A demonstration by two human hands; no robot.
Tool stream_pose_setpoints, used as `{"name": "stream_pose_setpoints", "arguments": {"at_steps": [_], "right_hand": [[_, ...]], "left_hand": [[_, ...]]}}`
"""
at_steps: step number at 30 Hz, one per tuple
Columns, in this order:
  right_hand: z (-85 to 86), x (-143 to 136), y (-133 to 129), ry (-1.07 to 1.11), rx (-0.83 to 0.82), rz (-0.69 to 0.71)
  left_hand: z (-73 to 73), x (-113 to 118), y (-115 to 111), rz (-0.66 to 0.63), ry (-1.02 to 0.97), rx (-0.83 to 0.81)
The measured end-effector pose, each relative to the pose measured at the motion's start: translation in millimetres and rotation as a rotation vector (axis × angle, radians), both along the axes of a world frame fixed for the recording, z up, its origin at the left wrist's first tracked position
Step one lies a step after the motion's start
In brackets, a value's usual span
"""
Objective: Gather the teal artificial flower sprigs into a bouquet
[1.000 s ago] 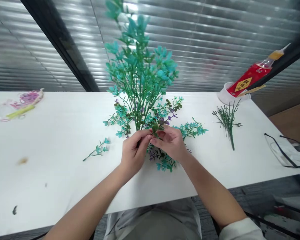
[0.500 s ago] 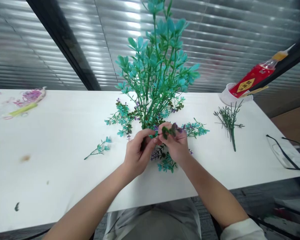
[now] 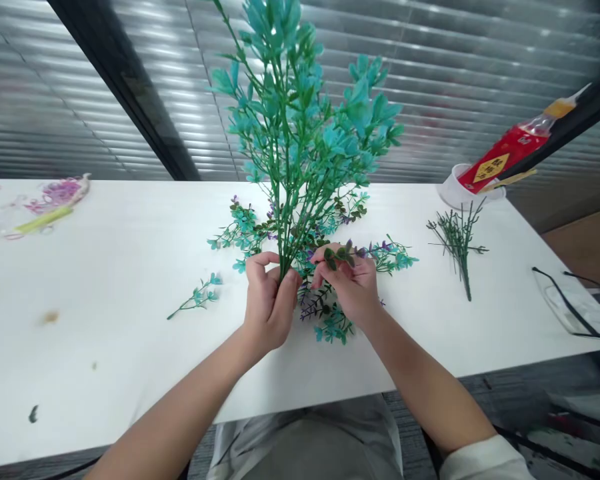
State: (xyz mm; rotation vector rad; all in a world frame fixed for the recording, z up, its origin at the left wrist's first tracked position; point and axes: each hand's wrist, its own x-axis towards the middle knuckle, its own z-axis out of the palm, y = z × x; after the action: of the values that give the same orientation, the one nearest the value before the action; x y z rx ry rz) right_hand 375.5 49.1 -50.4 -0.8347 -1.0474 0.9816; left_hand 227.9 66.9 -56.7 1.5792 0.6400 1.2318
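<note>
A tall bunch of artificial teal-leaved stems (image 3: 300, 133) stands upright, its lower stems gripped in my left hand (image 3: 270, 300). Just to the right, my right hand (image 3: 350, 283) pinches a small sprig with dark green and purple leaves (image 3: 337, 256). The sprig points rightward across my fingers. Loose teal and purple sprigs (image 3: 245, 227) lie on the white table behind and around both hands. Below my right hand rests another teal sprig (image 3: 334, 323). A single teal sprig (image 3: 196, 298) lies apart on the left. The lower ends of the held stems are hidden by my left hand.
On the right lie a bare dark green stem bunch (image 3: 460, 247) and black-framed glasses (image 3: 570, 307). Behind them, a red-labelled bottle (image 3: 505, 157) leans in a clear plastic bowl (image 3: 450, 193). Purple rubber bands (image 3: 60, 192) sit at the far left, and a blind-covered glass wall borders the table's back.
My left hand has moved slightly left, away from my right hand, and the teal bunch has tilted and come closer. My right hand still pinches the sprig, nearly in place.
</note>
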Motion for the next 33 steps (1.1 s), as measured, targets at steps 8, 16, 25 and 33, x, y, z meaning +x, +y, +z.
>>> {"name": "stream_pose_setpoints", "arguments": {"at_steps": [8,16,25,33], "right_hand": [[2.8,-2.0,-2.2,-0.090,0.071,-0.003],[1.7,-1.2,-5.8,-0.227,0.130,-0.046],[2.2,-0.2,-4.6,-0.336,0.300,-0.112],[5.8,-1.4,-6.6,-0.394,0.379,-0.150]], "left_hand": [[-1.4,1.0,3.2,0.035,-0.018,0.100],[2.1,2.7,1.8,0.036,-0.069,-0.067],[5.6,3.5,-0.6,-0.022,-0.133,-0.100],[-2.0,1.9,-3.1,-0.025,-0.113,0.003]]}}
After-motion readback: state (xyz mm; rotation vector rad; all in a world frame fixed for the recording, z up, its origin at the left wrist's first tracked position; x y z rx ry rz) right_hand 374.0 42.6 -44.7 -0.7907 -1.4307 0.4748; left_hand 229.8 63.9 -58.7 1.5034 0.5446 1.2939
